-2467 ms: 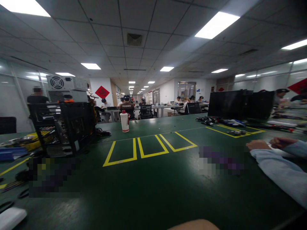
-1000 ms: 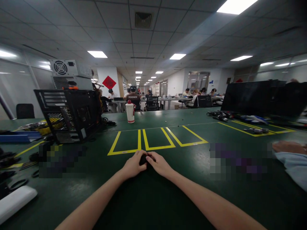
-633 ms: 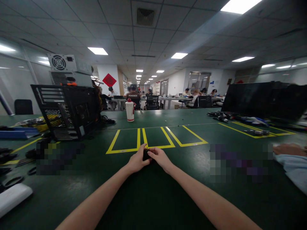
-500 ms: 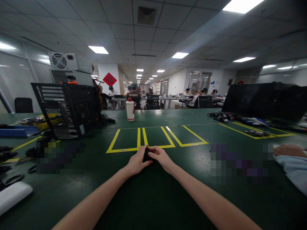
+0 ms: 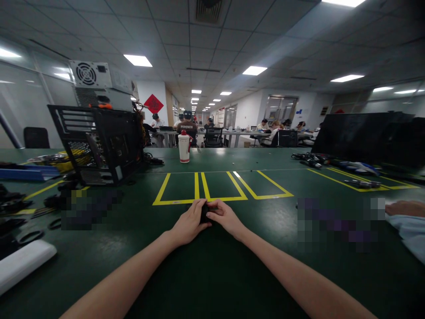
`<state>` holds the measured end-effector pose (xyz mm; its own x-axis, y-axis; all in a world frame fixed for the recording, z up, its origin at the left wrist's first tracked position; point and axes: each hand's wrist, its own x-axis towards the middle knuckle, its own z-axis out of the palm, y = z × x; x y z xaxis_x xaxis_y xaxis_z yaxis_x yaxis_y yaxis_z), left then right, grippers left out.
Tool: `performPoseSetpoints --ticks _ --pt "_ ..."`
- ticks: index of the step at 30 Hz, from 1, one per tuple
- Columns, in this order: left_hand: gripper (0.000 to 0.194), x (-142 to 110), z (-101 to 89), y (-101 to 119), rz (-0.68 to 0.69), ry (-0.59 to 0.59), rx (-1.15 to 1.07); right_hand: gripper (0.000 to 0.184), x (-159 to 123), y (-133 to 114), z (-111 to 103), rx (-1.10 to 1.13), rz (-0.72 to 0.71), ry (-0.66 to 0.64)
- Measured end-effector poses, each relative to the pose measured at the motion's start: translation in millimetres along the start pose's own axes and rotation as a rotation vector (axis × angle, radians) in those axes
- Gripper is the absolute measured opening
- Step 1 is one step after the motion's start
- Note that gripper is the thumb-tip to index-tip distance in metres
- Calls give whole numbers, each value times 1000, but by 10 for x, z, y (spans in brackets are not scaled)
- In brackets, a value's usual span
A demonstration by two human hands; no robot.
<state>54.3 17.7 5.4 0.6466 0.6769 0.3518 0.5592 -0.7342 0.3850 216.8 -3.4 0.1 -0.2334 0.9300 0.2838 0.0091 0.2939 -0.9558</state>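
Observation:
A small black object [image 5: 204, 214] sits between my two hands, low over the green table [image 5: 212, 274]; its kind cannot be made out. My left hand [image 5: 191, 223] is wrapped round its left side, thumb towards me and fingers on the far side. From the right, my right hand [image 5: 226, 217] pinches at the same object with thumb and fingers. Much of the object is hidden by the fingers. Just beyond the hands, yellow tape outlines [image 5: 175, 202] mark the table top.
To the left stands an open black computer case [image 5: 99, 150] with power supplies [image 5: 93, 74] on top. A white cup [image 5: 183, 148] is farther back. Cables and a white object [image 5: 26, 266] lie at left. At right are a dark monitor [image 5: 358, 135] and another person's sleeve [image 5: 408, 228].
The view has shifted slightly, so the table's things appear a little higher and farther right. Both hands keep their hold on the small black object.

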Motion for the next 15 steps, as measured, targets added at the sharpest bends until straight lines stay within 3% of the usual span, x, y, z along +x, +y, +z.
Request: performPoseSetpoints --ticks 9,15 --pt "63 -21 115 -84 73 133 100 31 22 39 12 24 -2 -62" --pt "62 -31 102 -57 44 181 203 31 13 42 -2 32 -4 -57"
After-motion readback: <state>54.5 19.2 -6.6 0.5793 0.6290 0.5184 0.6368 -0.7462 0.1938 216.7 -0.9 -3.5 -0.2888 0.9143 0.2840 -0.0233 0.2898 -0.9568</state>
